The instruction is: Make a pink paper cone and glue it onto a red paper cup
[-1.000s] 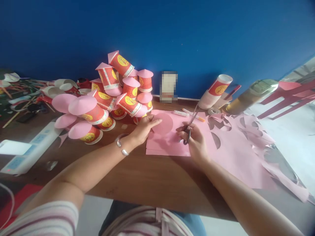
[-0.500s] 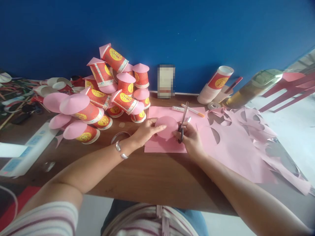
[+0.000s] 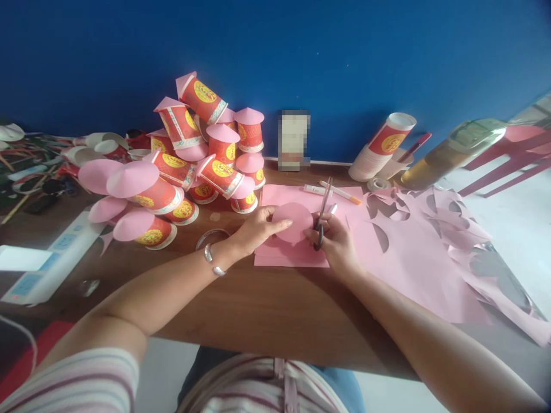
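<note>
A pink paper disc [image 3: 295, 226] is held over the pink sheets [image 3: 267, 252] at the middle of the desk [image 3: 215, 307]. By the grip of the left hand [image 3: 258, 229] it is pinched at its left edge, with the thumb laid across its face; a silver bangle [image 3: 208, 253] is worn on that wrist. By the grip of the right hand [image 3: 338, 241] dark-handled scissors [image 3: 323, 211] are held, their blades pointed up beside the disc's right edge; how far the blades are parted cannot be told.

To the left, red cups topped with pink paper cones [image 3: 219, 172] are heaped. Each visible front is marked with a round yellow emblem, whose red design cannot be read, and pale strips with greenish marks, equally illegible, are seen on several. The same emblem is borne by the top cup of a nested stack [image 3: 383, 143], which is leaned near the wall [image 3: 344, 57]. On a pale panel [image 3: 295, 140] any writing is hidden by pixelation. No legible print is offered by the two markers [image 3: 316, 189] behind the disc, or by the blue patches of the white strip [image 3: 49, 261] at far left. Pink offcuts [image 3: 422, 252] are spread at right.
</note>
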